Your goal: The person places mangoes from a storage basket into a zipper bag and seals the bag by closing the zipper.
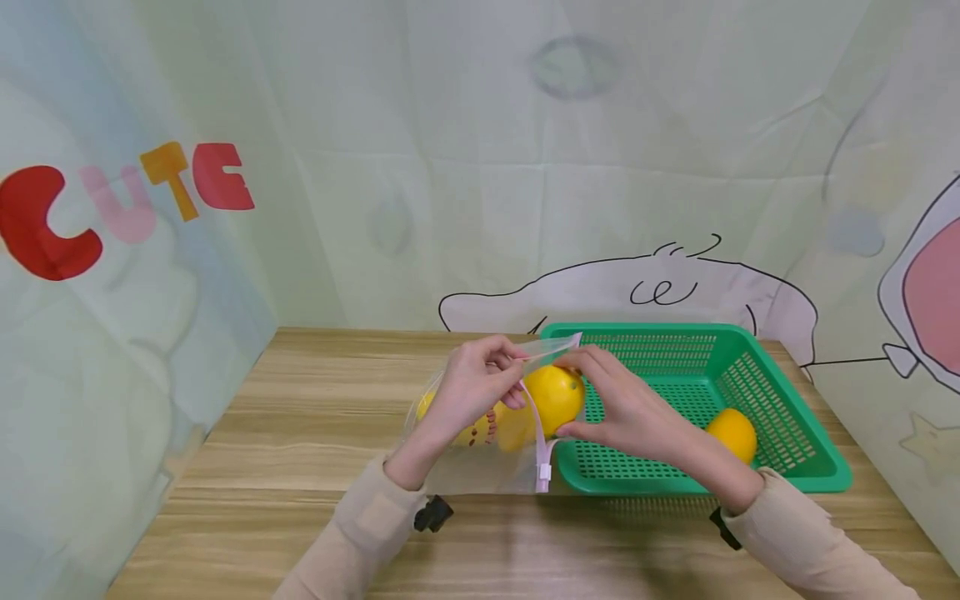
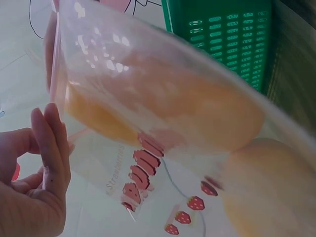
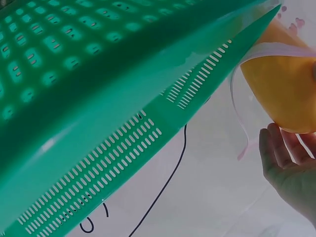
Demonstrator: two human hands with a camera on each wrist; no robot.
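A clear zip bag with a pink zip edge and a white slider lies on its side, its mouth facing right. Red lettering and small strawberries are printed on it. Fruit shows through the film. My left hand pinches the bag's upper edge at the mouth. With thumb and fingers, my right hand grips an orange, which is partly inside the mouth. The pink edge crosses this orange in the right wrist view, where my fingertips touch its lower side.
A green perforated basket stands to the right of the bag, its left rim close behind the right hand. Another orange rests in its right front part. Underneath is a wood-grain table, with a printed cloth hanging behind.
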